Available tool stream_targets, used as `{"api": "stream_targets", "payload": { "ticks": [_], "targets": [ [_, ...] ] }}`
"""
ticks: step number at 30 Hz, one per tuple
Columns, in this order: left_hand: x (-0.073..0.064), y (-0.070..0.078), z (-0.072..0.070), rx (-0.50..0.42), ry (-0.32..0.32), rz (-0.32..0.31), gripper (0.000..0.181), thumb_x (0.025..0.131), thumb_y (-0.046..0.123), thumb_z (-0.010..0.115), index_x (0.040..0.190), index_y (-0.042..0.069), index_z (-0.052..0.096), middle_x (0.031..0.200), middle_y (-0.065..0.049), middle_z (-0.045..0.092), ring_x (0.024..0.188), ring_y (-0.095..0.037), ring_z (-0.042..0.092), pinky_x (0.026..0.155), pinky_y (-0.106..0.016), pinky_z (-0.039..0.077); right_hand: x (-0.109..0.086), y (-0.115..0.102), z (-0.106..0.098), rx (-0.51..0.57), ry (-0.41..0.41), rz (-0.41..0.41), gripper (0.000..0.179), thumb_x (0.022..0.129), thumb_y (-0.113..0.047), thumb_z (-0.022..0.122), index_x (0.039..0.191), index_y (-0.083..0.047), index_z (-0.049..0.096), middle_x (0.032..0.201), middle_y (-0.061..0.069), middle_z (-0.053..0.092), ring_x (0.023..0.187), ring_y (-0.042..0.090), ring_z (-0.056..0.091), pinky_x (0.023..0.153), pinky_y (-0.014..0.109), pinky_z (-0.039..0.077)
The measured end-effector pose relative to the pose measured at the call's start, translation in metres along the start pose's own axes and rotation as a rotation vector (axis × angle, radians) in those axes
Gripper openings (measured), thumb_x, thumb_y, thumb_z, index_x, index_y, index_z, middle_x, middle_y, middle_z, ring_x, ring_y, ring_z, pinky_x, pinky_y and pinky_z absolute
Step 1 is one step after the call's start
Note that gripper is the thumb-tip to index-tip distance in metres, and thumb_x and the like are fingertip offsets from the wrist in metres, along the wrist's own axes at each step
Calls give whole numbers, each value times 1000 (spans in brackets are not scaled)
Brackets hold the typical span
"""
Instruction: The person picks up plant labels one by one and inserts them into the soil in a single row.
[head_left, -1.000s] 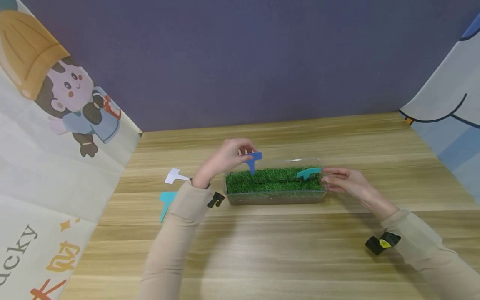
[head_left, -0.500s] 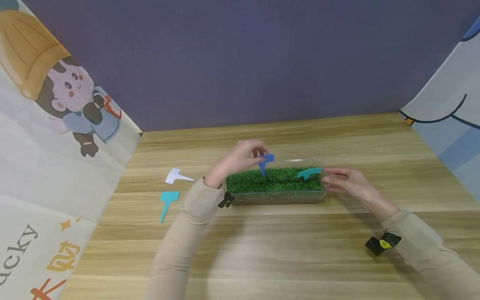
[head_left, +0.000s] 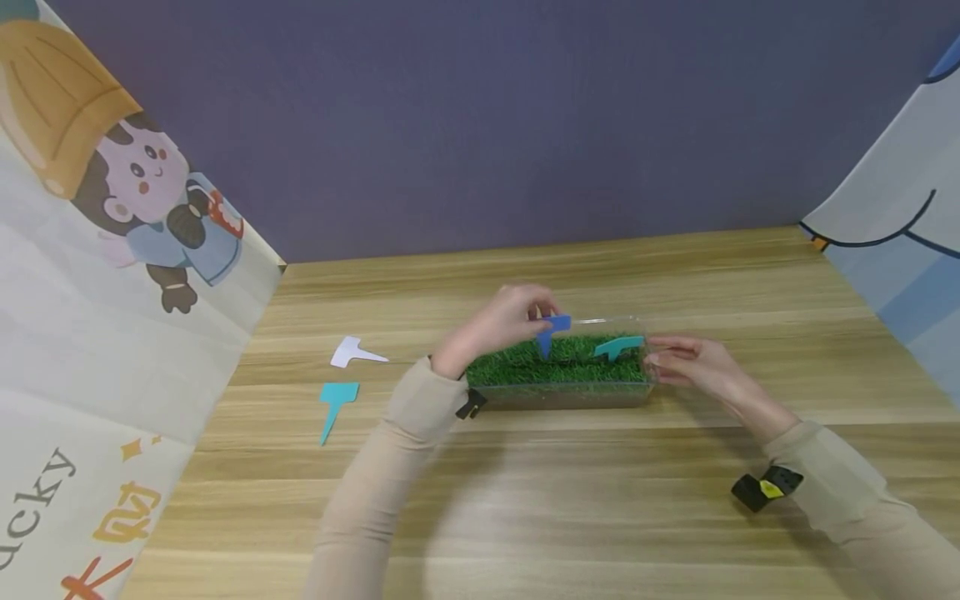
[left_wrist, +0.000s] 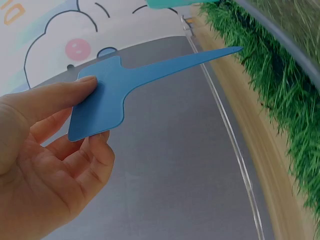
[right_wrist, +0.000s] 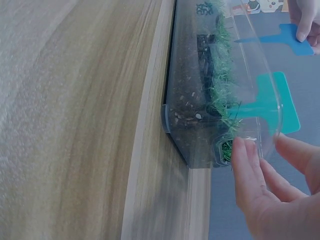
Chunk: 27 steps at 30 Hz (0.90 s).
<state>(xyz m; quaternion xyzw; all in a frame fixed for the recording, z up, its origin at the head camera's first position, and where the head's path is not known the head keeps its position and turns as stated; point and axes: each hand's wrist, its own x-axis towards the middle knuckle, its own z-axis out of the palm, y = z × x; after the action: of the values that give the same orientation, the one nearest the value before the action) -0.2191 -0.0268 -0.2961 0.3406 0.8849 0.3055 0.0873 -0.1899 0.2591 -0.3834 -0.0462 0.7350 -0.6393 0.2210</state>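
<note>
My left hand pinches a blue T-shaped plant label by its wide head, between thumb and fingers. The label's pointed stem aims down at the grass, its tip just over the blades in the right wrist view. Below is a clear plastic planter box holding dark soil and green grass. A teal plant label stands in the grass near the box's right end. At that end, my right hand rests straight fingers against the clear wall.
On the wooden table, left of the box, lie a white plant label and another teal plant label. A dark grey-purple wall rises behind the table, with a cartoon-printed sheet at the left side.
My left hand has carried the blue plant label rightward along the box and slightly lower, closer to the standing teal label. My right hand stays at the box's end.
</note>
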Motion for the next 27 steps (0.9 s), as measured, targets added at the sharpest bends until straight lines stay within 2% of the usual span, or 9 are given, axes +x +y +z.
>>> {"api": "stream_targets", "payload": {
  "ticks": [10,17,27],
  "targets": [
    [11,4,12,23,-29,0,16,84,2,57,99,2,62,86,-7,63,74,-12,57,62,-14,44,-1,-1,0,9,8,12,64,85,-17,58,132,10,25,99,-3,63,89,7,61,82,29,47],
    [14,3,20,0,-38,9,16,83,1,57,99,3,61,85,-7,62,72,-12,57,62,-14,44,-2,-1,1,9,9,8,64,85,-17,59,132,10,25,98,-4,64,89,7,61,83,30,47],
    [15,1,26,63,-42,-20,16,84,5,57,100,5,62,86,-3,62,73,-9,55,64,-14,44,-1,-1,1,17,9,13,64,85,-17,59,132,10,25,97,-5,64,89,7,61,83,29,47]
  ]
}}
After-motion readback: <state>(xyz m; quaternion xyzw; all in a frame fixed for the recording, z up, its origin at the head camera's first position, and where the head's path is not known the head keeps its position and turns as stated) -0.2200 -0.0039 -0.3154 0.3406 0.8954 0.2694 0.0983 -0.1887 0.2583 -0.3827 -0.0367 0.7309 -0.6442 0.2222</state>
